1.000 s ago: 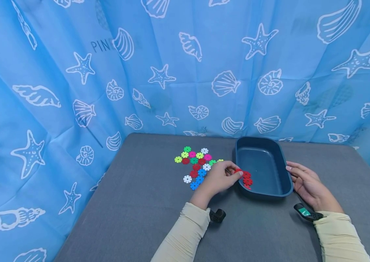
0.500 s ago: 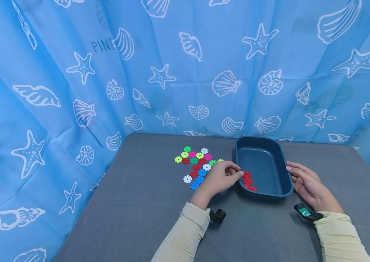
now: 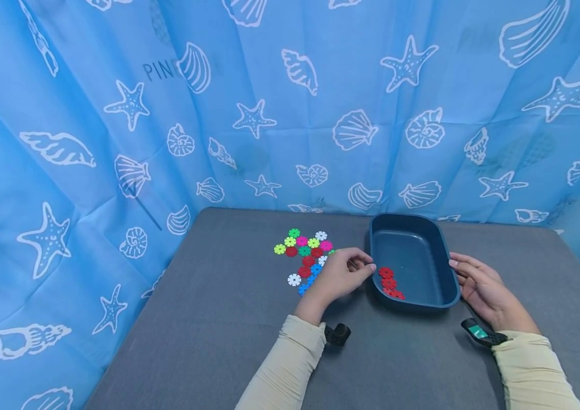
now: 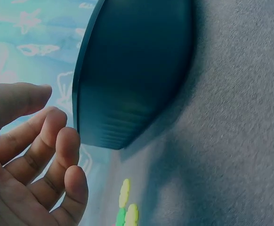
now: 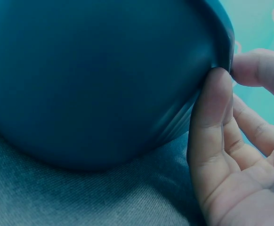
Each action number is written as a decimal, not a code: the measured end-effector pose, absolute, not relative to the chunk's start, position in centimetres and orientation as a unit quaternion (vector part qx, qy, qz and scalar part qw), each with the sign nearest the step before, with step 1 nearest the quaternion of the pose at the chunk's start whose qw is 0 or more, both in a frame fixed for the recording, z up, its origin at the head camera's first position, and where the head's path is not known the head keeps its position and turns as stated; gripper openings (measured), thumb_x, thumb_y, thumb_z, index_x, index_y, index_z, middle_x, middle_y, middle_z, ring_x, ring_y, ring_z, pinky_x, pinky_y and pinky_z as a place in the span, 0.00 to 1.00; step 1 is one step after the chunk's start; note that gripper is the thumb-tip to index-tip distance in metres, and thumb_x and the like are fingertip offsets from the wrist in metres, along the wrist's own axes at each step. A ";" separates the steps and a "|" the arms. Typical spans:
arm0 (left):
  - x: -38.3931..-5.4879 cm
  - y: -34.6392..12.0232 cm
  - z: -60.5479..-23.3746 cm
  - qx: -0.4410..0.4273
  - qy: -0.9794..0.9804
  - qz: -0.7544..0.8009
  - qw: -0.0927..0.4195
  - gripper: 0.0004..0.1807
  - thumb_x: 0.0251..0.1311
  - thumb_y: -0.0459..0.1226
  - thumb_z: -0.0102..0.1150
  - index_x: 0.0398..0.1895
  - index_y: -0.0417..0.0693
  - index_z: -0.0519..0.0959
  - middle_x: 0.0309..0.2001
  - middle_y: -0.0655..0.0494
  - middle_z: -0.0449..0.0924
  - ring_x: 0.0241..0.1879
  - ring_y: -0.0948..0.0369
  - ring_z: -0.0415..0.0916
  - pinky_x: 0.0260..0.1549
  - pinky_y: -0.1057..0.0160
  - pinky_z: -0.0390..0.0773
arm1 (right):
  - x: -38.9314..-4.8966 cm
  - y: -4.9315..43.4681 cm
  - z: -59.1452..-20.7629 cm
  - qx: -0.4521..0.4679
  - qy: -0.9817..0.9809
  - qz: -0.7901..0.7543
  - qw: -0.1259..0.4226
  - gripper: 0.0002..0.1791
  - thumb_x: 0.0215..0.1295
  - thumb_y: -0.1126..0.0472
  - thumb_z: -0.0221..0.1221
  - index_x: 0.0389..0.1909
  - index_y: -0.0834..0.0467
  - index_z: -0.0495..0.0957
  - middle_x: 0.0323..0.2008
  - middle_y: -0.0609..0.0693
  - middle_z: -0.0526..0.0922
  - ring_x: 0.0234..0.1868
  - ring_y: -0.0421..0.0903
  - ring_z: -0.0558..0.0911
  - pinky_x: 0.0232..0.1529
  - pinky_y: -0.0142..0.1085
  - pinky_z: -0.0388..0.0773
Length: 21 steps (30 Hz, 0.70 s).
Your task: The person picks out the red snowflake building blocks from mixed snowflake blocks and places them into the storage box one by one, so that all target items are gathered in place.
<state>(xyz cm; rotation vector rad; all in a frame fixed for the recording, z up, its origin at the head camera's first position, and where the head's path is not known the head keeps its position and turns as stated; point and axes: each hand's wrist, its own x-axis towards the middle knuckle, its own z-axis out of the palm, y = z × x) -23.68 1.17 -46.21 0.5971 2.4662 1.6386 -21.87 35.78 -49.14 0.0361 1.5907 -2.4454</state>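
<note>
A dark blue plastic bin (image 3: 418, 267) stands on the grey table. Several red notched plastic discs (image 3: 389, 283) lie inside, at its near left corner. Just outside the bin's left rim is my left hand (image 3: 338, 276), its fingers loosely bent. In the left wrist view the thumb of this hand (image 4: 33, 174) stands apart from the fingers, with nothing between them. My right hand (image 3: 485, 287) touches the bin's right side. Seen from the right wrist, fingertips of that hand (image 5: 236, 174) rest against the outer wall and at the rim.
Left of the bin, flat notched discs (image 3: 303, 250) in green, yellow, pink, red, white and blue form a loose cluster, partly hidden by the left hand. A blue curtain (image 3: 280, 142) with shell prints hangs behind and left of the table. Black devices (image 3: 338, 334) sit at both wrists.
A red disc seen at my left fingertips has dropped into the bin with the other red ones. The left hand has since drawn slightly left, off the rim. The right hand stays put.
</note>
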 end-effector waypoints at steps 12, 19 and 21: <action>-24.4 -0.4 -45.9 0.175 0.823 0.539 0.034 0.10 0.72 0.46 0.67 0.50 0.53 0.86 0.38 0.62 0.82 0.36 0.65 0.78 0.37 0.67 0.81 | -22.0 35.8 -49.2 0.013 0.543 -0.832 0.111 0.12 0.83 0.62 0.53 0.53 0.47 0.84 0.47 0.42 0.90 0.45 0.39 0.88 0.43 0.35 0.88; -24.8 -1.4 -45.9 0.159 0.822 0.546 0.027 0.14 0.72 0.46 0.67 0.53 0.50 0.86 0.40 0.59 0.82 0.37 0.64 0.79 0.37 0.66 0.82 | -22.0 35.8 -49.3 0.007 0.541 -0.834 0.110 0.13 0.84 0.63 0.52 0.54 0.47 0.84 0.47 0.43 0.90 0.45 0.39 0.89 0.43 0.36 0.88; -25.0 -1.7 -45.9 0.155 0.819 0.553 0.026 0.14 0.72 0.45 0.66 0.53 0.48 0.86 0.41 0.58 0.83 0.37 0.63 0.79 0.38 0.65 0.81 | -21.9 35.8 -49.3 0.009 0.543 -0.832 0.113 0.13 0.84 0.62 0.52 0.54 0.47 0.84 0.47 0.42 0.90 0.45 0.39 0.88 0.44 0.36 0.88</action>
